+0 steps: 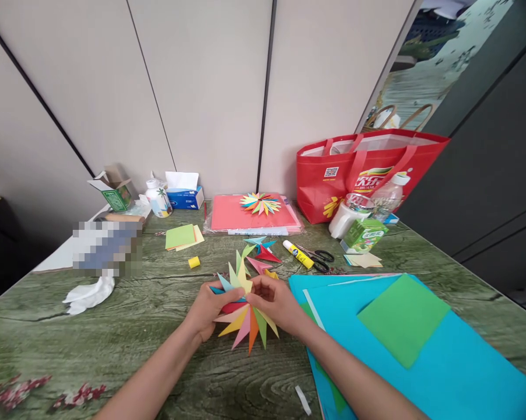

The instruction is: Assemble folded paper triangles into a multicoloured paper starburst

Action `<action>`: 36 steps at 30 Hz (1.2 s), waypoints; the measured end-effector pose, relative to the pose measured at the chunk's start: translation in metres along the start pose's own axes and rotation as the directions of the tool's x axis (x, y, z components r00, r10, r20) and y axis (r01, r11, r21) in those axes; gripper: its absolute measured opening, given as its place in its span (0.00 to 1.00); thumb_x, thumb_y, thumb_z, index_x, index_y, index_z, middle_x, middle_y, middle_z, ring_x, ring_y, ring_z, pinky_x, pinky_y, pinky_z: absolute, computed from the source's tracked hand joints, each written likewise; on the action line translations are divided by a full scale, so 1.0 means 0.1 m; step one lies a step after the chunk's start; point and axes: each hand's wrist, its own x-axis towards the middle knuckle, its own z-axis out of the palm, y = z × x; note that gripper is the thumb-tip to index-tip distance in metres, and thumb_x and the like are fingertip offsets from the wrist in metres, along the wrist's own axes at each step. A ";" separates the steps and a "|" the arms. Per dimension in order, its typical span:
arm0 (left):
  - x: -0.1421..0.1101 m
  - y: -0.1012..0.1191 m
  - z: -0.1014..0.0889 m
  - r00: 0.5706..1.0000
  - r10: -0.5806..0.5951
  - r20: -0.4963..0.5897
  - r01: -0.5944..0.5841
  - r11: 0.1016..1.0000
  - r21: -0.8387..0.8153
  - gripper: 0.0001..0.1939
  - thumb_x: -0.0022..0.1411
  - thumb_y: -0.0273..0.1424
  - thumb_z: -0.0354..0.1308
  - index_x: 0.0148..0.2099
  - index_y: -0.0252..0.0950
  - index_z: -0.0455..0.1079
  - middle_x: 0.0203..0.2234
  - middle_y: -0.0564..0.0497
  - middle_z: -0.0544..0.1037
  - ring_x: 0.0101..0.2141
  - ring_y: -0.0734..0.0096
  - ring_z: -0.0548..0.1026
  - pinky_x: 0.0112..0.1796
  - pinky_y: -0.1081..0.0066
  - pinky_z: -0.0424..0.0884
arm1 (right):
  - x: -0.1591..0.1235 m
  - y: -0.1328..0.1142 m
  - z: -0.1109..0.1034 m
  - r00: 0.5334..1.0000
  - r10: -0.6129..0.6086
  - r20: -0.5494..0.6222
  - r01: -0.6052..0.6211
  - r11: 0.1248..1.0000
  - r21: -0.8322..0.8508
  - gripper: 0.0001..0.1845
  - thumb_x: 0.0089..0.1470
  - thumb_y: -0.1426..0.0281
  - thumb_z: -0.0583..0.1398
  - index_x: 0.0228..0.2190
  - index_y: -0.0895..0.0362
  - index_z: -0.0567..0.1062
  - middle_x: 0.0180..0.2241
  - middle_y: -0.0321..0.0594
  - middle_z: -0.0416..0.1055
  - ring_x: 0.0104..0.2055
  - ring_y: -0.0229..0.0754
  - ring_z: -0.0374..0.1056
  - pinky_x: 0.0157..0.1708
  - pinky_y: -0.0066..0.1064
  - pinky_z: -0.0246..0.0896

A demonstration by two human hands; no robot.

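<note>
Between my hands, above the table, is a many-pointed folded paper star in yellow, pink, orange, green, red and blue. My left hand is closed on its left side, thumb on top near the centre. The fingers of my right hand pinch the star at its upper right. Just beyond lie loose folded paper points in blue, red and pink, partly hidden by the star and my hand. A finished-looking paper star rests on a pack of red paper at the back.
Right of my hands lie large blue sheets with a green square. A glue stick, scissors and yellow cap lie beyond. A red bag stands behind a green box. Crumpled tissue is at left.
</note>
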 end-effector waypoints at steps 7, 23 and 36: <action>0.01 0.02 -0.03 0.998 0.003 0.058 -0.006 0.998 0.058 0.11 0.37 0.31 0.68 0.25 0.31 0.73 0.17 0.52 0.76 0.19 0.76 0.71 0.21 0.77 0.66 | -0.01 -0.03 -0.04 0.989 0.146 -0.001 -0.145 0.983 0.115 0.10 0.39 0.67 0.62 0.21 0.59 0.66 0.20 0.31 0.64 0.22 0.31 0.58 0.22 0.24 0.53; 0.09 0.05 -0.14 0.994 -0.029 0.107 0.023 0.998 0.056 0.13 0.33 0.31 0.69 0.23 0.29 0.72 0.16 0.49 0.76 0.18 0.71 0.72 0.23 0.73 0.68 | -0.01 -0.02 -0.08 0.974 0.180 0.135 -0.205 0.958 0.201 0.18 0.38 0.63 0.64 0.32 0.58 0.69 0.22 0.35 0.72 0.23 0.36 0.68 0.25 0.28 0.63; 0.22 0.23 -0.38 0.989 -0.124 0.081 0.115 0.987 0.109 0.13 0.37 0.30 0.69 0.27 0.31 0.72 0.19 0.48 0.78 0.19 0.73 0.73 0.23 0.75 0.69 | 0.22 0.29 -0.73 0.975 -0.118 -0.189 0.043 0.933 -0.358 0.09 0.45 0.72 0.56 0.30 0.58 0.74 0.30 0.41 0.71 0.28 0.38 0.66 0.26 0.29 0.62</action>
